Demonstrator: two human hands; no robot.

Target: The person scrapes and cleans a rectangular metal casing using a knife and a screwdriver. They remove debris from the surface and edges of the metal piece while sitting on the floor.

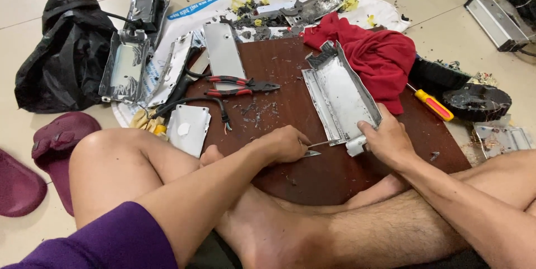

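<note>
A dark wooden board (290, 79) on the tiled floor (33, 1) carries red-handled pliers (240, 86), metal casings (340, 99) and what looks like debris.

Around the dark brown wooden board (290, 107): one pair of red-handled pliers (241, 86) on it, one yellow-and-red-handled screwdriver (432, 105) at its right edge, one crumpled red cloth (379, 54) over its far corner, two maroon rubber slippers (56, 146) well left, one black plastic bag (64, 51) far left.
</note>
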